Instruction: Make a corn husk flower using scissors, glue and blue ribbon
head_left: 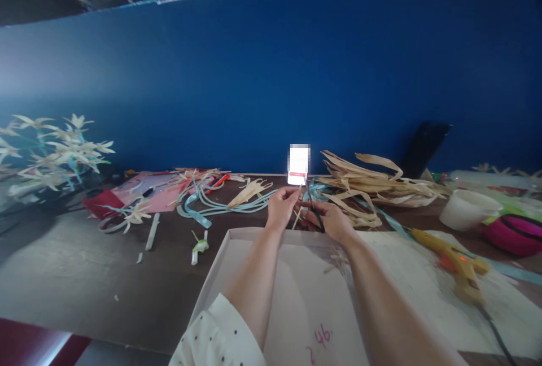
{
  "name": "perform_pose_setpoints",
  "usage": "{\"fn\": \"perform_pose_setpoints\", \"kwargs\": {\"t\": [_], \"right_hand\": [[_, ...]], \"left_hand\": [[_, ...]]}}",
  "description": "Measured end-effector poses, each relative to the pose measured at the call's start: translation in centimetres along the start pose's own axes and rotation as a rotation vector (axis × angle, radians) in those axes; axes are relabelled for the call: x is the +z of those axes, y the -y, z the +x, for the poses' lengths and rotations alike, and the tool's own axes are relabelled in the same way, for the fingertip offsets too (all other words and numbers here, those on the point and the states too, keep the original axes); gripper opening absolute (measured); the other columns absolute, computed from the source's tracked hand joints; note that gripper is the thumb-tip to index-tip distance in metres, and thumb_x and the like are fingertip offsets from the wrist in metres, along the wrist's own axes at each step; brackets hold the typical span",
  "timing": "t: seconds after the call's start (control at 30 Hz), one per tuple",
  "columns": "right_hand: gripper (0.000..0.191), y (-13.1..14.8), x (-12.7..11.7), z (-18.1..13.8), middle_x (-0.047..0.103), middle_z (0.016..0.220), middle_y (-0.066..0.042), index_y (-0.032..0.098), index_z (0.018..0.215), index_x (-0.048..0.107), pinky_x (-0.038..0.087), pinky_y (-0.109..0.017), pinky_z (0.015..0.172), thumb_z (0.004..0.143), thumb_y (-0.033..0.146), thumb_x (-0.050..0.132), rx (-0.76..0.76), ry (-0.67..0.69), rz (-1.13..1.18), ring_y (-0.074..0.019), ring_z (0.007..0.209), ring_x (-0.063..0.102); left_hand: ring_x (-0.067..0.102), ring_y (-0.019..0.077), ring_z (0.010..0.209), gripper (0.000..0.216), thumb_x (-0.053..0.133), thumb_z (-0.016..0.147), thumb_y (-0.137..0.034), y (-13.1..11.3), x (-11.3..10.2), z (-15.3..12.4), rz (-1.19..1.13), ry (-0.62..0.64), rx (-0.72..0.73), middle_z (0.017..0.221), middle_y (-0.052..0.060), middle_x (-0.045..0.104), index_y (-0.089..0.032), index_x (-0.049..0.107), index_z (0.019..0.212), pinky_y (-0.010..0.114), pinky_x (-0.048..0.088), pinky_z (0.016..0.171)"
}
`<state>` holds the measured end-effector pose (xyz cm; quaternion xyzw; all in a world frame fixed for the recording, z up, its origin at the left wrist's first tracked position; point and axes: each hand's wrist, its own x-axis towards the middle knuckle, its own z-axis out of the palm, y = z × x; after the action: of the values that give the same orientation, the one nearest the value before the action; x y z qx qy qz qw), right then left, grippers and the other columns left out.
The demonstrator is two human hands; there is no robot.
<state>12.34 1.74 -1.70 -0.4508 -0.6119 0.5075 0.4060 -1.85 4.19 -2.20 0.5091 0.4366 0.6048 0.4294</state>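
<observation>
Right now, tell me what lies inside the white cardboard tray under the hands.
Inside the white cardboard tray lies a small dried-husk flower piece, with pink handwritten numbers near the front. Both forearms cover much of the tray's floor, so anything beneath them cannot be seen.

Both hands meet over the desk (84, 275): left hand (282, 207) pinches a husk strip (297, 216). Right hand (332, 222) grips dark scissors (314, 208). Glue gun (455, 261) lies nearby.

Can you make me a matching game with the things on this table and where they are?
Things:
1. yellow glue gun
2. white plastic cup
3. glowing phone screen
4. pale dried-leaf flowers

Places:
A. far left
B. against the blue wall, beyond the hands
C. on the white sheet, right
D. right, beside a pink bowl

Pairs: 1-C, 2-D, 3-B, 4-A
</observation>
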Motion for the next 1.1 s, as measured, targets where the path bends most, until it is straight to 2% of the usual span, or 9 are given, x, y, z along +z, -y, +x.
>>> {"fn": "perform_pose_setpoints", "kwargs": {"t": [0.27,0.63,1.1], "right_hand": [[0.048,-0.11,-0.04,0.02,0.063,0.058,-0.003,0.012,0.101,0.069,0.039,-0.022,0.045,0.067,0.045,0.069,-0.05,0.034,-0.039,-0.0113,0.047,0.052],[0.053,0.02,-0.06,-0.09,0.063,0.058,-0.004,0.01,0.107,0.067,0.038,-0.022,0.043,0.067,0.045,0.069,-0.044,0.034,-0.049,-0.0111,0.046,0.05],[0.049,-0.33,-0.12,-0.03,0.064,0.06,-0.004,0.013,0.107,0.067,0.038,-0.022,0.044,0.07,0.045,0.067,-0.069,0.046,-0.074,-0.0115,0.047,0.051]], "left_hand": [[0.053,0.009,0.056,0.025,0.063,0.069,-0.033,-0.12,0.26,-0.12,-0.025,0.026,-0.046,0.076,0.005,0.066,-0.013,0.066,0.085,0.02,0.043,0.048],[0.052,0.0084,0.054,0.026,0.064,0.069,-0.034,-0.06,0.2,-0.19,-0.026,0.038,-0.058,0.072,0.004,0.065,-0.013,0.066,0.084,0.02,0.042,0.047],[0.049,0.0066,0.049,0.026,0.065,0.069,-0.036,0.17,0.17,-0.08,-0.041,0.051,-0.077,0.071,0.004,0.065,-0.014,0.066,0.082,0.019,0.041,0.045]]}}
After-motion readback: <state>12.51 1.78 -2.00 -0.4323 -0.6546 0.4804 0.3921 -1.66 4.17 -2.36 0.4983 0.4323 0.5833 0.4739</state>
